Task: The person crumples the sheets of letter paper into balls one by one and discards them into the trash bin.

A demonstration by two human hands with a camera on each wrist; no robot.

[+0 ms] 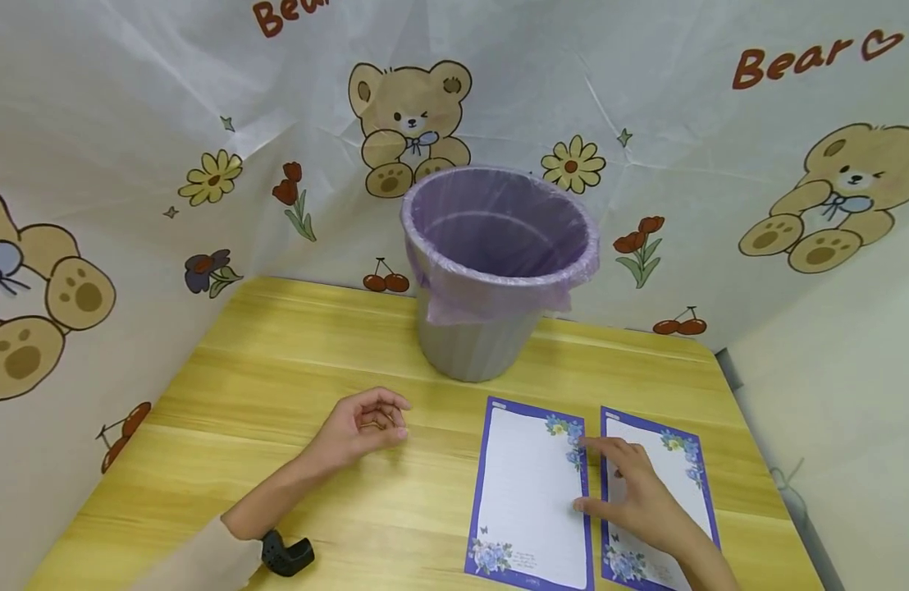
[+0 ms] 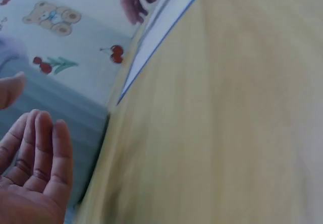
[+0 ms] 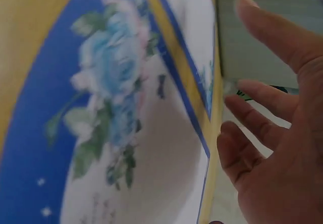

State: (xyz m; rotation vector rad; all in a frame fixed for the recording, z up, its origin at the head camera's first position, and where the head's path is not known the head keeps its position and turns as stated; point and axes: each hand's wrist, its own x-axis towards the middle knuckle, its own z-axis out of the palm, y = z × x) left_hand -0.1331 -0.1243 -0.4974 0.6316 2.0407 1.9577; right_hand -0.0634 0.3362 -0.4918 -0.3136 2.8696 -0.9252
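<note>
Two sheets of letter paper with violet-blue borders and blue flowers lie side by side on the wooden table (image 1: 307, 353). My right hand (image 1: 642, 497) hovers over the right sheet (image 1: 679, 472), covering part of it. Its thumb and index finger are spread towards the right edge of the left sheet (image 1: 532, 484); contact cannot be made out. In the right wrist view, my right hand (image 3: 275, 128) holds nothing. My left hand (image 1: 369, 423) hangs loosely curled and holds nothing, left of the sheets. Its fingers (image 2: 43, 153) show relaxed in the left wrist view.
At the back of the table stands a grey bin (image 1: 472, 341) with a purple bag (image 1: 499, 283) folded over its rim. A cloth (image 1: 292, 82) printed with bears and flowers hangs behind. A black strap device (image 1: 286, 554) sits at the left wrist.
</note>
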